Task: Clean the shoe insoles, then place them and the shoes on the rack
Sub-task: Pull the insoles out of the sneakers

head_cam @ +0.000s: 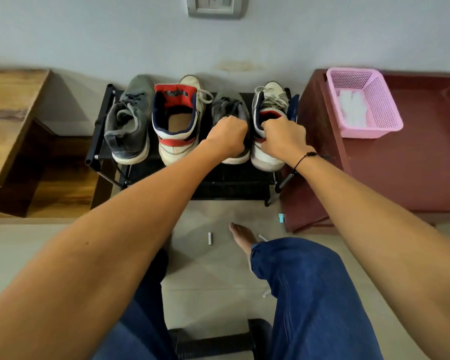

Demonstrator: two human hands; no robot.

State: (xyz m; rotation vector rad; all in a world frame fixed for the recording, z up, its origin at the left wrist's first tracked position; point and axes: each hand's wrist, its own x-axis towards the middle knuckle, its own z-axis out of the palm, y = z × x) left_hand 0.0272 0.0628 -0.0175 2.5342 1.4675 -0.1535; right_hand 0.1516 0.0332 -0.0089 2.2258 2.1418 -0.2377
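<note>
Several shoes stand in a row on a low black rack (99, 141) against the wall. From the left: a grey sneaker (129, 120), a white, red and navy sneaker (178, 126) with a tan insole showing inside, a second grey sneaker (230, 106), and a second white sneaker (269, 105). My left hand (227, 137) grips the heel of the second grey sneaker. My right hand (283, 137) grips the heel collar of the right white sneaker. Both hands hide the shoe openings.
A pink plastic basket (369, 126) with white cloth sits on a maroon stool (413, 157) right of the rack. A wooden bench (11, 118) stands left. On the floor lie a small metal cylinder (210, 238), a blue item (281, 218) and my bare foot (242, 236).
</note>
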